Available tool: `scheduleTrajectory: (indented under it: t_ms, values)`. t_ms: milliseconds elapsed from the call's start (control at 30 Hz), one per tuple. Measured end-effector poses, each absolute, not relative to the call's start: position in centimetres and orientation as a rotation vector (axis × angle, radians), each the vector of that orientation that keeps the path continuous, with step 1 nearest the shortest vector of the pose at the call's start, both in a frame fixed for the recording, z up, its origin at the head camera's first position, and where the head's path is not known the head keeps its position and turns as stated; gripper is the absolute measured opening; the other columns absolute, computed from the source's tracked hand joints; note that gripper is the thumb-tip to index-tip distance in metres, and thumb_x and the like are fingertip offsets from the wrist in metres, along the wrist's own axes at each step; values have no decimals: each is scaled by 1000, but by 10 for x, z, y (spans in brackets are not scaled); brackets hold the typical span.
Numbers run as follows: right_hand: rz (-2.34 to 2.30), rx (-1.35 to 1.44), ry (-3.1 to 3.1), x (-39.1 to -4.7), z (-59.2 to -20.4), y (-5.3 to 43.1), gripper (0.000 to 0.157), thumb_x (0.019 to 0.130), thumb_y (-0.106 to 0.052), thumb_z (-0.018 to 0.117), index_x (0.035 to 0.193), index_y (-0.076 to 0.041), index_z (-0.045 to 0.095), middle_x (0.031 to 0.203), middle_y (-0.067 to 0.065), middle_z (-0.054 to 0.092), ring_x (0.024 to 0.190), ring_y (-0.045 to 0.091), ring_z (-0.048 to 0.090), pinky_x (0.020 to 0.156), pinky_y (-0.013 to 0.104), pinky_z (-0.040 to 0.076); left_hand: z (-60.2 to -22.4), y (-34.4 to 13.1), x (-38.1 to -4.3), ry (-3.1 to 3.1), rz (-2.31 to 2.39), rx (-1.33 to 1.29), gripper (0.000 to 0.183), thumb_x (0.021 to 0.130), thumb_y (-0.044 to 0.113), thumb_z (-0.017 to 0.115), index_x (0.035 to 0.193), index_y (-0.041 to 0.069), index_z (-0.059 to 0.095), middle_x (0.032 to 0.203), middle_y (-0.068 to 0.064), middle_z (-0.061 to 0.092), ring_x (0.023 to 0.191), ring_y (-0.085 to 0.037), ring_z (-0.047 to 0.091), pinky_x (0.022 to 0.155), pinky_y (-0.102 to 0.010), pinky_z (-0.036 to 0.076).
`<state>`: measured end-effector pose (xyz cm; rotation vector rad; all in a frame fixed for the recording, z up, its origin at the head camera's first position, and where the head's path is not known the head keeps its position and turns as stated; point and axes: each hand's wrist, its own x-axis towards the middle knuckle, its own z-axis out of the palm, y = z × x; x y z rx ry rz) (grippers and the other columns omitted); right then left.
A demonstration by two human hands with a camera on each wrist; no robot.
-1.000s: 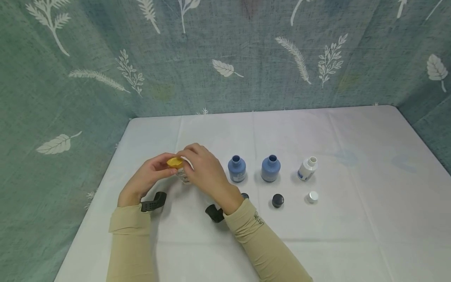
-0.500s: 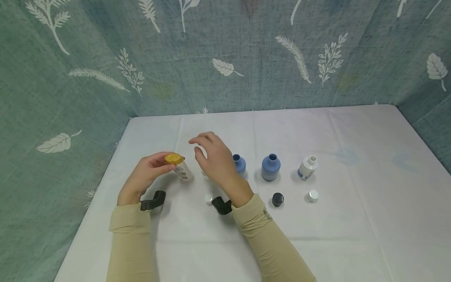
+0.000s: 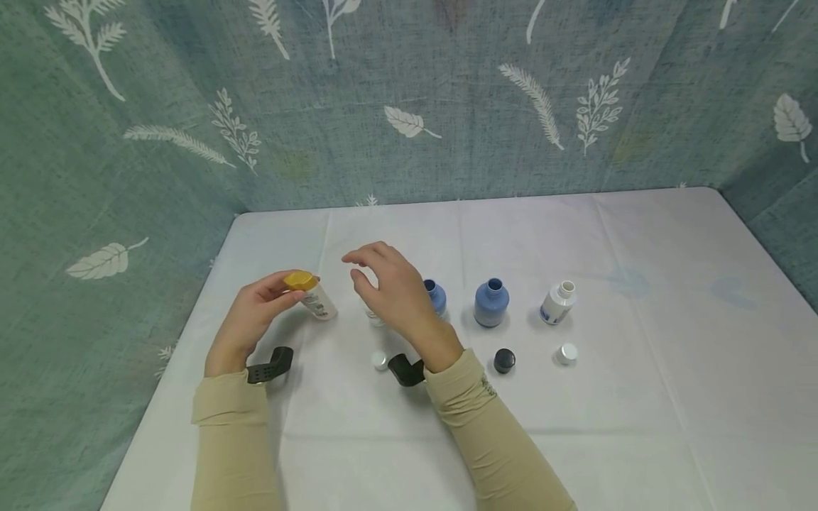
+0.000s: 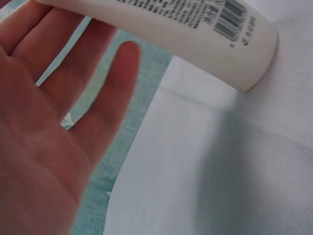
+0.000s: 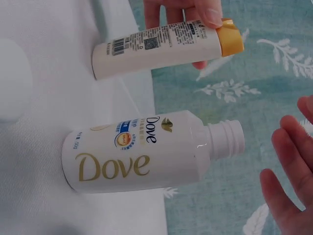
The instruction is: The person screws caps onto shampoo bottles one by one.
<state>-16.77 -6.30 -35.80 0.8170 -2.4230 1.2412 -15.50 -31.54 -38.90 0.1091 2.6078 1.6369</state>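
Note:
My left hand (image 3: 252, 312) pinches a white, flat-sided bottle (image 3: 319, 304) near its top, just under a yellow cap (image 3: 300, 279). The bottle tilts, its base low over the white cloth; whether it touches cannot be told. Printed text and a barcode show on it in the left wrist view. My right hand (image 3: 399, 291) is in the air to the right, fingers loosely bent and holding nothing. Beside its fingers in the right wrist view stands an uncapped white Dove bottle (image 5: 132, 156) with a bare threaded neck, mostly hidden by the hand in the head view.
Two uncapped blue bottles (image 3: 491, 305) and an uncapped white bottle (image 3: 558, 304) stand to the right. In front lie a black cap (image 3: 504, 360), a white cap (image 3: 566, 354) and another white cap (image 3: 380, 360) by my right wrist. A patterned green curtain (image 3: 409, 163) hangs behind the table.
My right hand has let go of the yellow-capped bottle and moved right, uncovering a white cap. My left hand has shifted slightly left with the bottle.

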Motion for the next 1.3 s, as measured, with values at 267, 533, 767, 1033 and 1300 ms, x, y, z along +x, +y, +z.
scheduleTrajectory:
  t_ms: [267,533,767,1033,1300]
  values:
    - [1334,968,-2309,-164,-356,-65,21,90,-20,50,108,-20,61,103,-14,55,92,-3,47,73,15,40,-382,-312,-149,2530,1673,140,42,84,34,60,121,15,54,118,-2,57,112,-15,46,96,-45,31]
    - [1379,1113,-2101,-156,-334,-55,21,91,-14,50,108,-13,61,97,-7,58,88,0,49,76,17,40,-351,-295,-146,2566,1644,253,44,86,28,59,128,18,48,127,-1,48,114,-17,45,95,-45,31]
    - [1396,1146,-1941,-150,-312,-38,19,89,-8,52,104,-7,63,97,-2,60,91,4,52,80,21,41,-334,-282,-147,2857,1566,159,38,84,39,58,121,29,54,124,8,49,111,-17,49,90,-45,37]
    - [1410,1134,-1914,-146,-305,-23,18,87,-5,52,101,-7,64,97,-2,61,91,7,53,80,24,42,-323,-269,-140,3007,1500,176,34,85,44,54,115,28,58,112,9,57,102,-9,53,86,-39,41]
    - [1269,1117,-2123,-144,-315,-17,19,88,-11,53,103,-13,63,100,-7,59,96,4,50,82,22,40,-313,-259,-130,2830,1358,307,35,83,51,53,116,36,53,114,13,54,101,-10,53,84,-38,42]
